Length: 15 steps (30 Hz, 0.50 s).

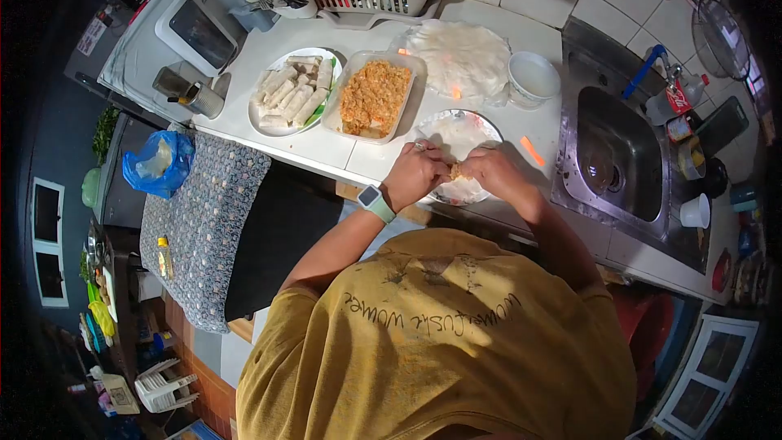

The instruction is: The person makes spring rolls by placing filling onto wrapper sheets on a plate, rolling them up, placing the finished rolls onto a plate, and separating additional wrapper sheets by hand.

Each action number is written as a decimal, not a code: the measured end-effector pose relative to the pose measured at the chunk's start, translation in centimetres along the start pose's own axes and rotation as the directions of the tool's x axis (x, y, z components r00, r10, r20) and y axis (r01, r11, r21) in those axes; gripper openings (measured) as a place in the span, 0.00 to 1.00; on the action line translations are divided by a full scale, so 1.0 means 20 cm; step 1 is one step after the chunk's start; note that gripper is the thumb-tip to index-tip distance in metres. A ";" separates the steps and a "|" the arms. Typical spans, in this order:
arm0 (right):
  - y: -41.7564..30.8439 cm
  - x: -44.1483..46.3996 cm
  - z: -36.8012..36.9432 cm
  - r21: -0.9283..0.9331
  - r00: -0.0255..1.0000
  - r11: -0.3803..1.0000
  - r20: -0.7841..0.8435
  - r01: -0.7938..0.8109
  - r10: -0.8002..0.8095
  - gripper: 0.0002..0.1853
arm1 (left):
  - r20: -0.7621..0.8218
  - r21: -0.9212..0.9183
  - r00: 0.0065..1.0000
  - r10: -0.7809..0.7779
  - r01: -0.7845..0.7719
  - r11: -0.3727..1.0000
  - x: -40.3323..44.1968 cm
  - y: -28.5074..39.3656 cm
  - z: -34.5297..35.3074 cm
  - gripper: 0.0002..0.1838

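Observation:
Over a round plate (494, 132) at the counter's front edge, my two hands meet. A thin pale spring roll wrapper (456, 132) lies on that plate. My left hand (418, 168), with a watch on its wrist, and my right hand (491, 169) pinch a small lump of brownish-orange filling (456, 172) between them. Their fingertips are partly hidden. Just beyond stands a clear tub of the same orange filling (375, 96). Behind the plate lies a stack of wrappers (460, 57) on plastic. On the left, rolled spring rolls (287, 98) are piled on an oval plate (267, 125).
A white bowl (533, 80) of pale liquid stands near the sink (611, 155) on the right. An orange strip (533, 151) lies beside my plate. At the back is a dish rack (383, 0). A blue plastic bag (160, 165) rests on the patterned cloth at left.

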State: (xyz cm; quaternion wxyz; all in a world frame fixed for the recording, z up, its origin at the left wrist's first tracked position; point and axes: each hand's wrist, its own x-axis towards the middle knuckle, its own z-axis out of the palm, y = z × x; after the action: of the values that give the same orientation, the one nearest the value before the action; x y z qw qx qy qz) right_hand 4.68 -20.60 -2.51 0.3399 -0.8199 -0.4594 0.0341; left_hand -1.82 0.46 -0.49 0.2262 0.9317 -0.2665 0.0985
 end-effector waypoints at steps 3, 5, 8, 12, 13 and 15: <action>-0.06 0.03 -0.05 -0.041 0.998 0.999 0.066 0.007 -0.004 0.08 | -0.099 -0.087 0.995 0.010 -0.019 0.996 0.01 0.00 -0.03 0.11; -0.11 0.05 -0.04 -0.040 0.999 0.998 0.016 -0.038 0.038 0.11 | -0.064 -0.106 0.997 -0.041 0.034 0.994 0.02 -0.01 -0.03 0.13; -0.16 0.07 0.01 -0.014 0.994 0.994 0.005 -0.106 0.106 0.14 | -0.035 -0.115 0.996 -0.084 0.079 0.990 0.01 -0.06 -0.01 0.15; -0.07 0.06 0.11 -0.040 1.000 0.999 -0.017 0.003 -0.003 0.12 | -0.087 0.012 0.988 -0.130 0.132 0.991 0.00 -0.11 0.04 0.14; -0.06 0.06 0.13 -0.020 0.999 1.000 -0.027 0.024 -0.025 0.11 | -0.089 0.012 0.987 -0.133 0.134 0.991 0.01 -0.11 0.03 0.14; -0.05 0.06 0.12 0.002 0.998 0.999 -0.035 0.045 -0.045 0.09 | 0.004 0.006 0.980 -0.200 0.200 0.980 0.02 -0.11 0.02 0.16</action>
State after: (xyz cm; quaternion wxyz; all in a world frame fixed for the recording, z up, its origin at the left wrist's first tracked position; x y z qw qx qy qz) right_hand 3.75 -18.05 -3.48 0.3500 -0.8093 -0.4716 0.0126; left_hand -0.24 1.73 -1.49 0.2316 0.9546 -0.1720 0.0739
